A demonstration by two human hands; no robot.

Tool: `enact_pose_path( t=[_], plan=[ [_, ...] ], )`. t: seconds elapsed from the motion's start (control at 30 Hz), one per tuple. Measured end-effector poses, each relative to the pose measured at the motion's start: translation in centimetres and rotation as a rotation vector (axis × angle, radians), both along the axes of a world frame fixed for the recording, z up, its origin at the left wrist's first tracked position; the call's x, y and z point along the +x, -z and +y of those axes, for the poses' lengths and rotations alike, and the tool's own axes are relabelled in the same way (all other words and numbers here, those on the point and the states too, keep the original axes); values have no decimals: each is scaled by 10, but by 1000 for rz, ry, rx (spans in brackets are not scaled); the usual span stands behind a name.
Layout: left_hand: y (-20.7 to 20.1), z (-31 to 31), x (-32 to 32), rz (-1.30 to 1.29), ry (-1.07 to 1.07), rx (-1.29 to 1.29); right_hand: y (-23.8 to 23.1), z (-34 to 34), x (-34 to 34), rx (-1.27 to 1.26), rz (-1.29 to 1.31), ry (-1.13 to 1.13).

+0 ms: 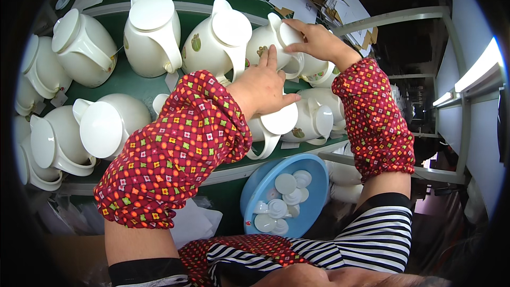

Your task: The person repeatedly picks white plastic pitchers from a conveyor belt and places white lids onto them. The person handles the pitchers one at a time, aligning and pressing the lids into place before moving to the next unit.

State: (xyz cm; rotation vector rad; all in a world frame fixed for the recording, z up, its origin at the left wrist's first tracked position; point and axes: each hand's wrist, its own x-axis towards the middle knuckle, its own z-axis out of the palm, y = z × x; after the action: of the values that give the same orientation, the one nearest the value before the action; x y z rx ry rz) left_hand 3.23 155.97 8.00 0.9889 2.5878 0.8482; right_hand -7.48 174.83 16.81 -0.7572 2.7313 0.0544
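Note:
A white ceramic pitcher (257, 42) with a small printed motif stands in the far row. Across its lid (290, 35), the thumb and index finger of my right hand (321, 44) are placed at the edges, gripping the pitcher from above. Low in front of it, my left hand (261, 87) has its fingers stretched out, with the fingertips against the pitcher's belly. Under my left palm is another lidded pitcher (280, 120), partly hidden. To the left stands a pitcher with a green motif (212, 37), its handle near my left wrist.
Several more white pitchers (151, 32) stand in two rows on the green shelf (130, 87). Below its front edge, a blue basin (313, 180) holds loose white lids (286, 184). Cardboard and papers (350, 8) lie at the back right, beside a metal frame (398, 18).

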Motion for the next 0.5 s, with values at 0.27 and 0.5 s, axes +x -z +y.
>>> enact_pose_path(
  t=[0.27,0.5],
  plan=[
    [4,4,1,80,-51,8,28,-30,11,202,213,375],
    [8,5,2,57,-64,84,22,11,12,-4,210,-202]
  ],
)
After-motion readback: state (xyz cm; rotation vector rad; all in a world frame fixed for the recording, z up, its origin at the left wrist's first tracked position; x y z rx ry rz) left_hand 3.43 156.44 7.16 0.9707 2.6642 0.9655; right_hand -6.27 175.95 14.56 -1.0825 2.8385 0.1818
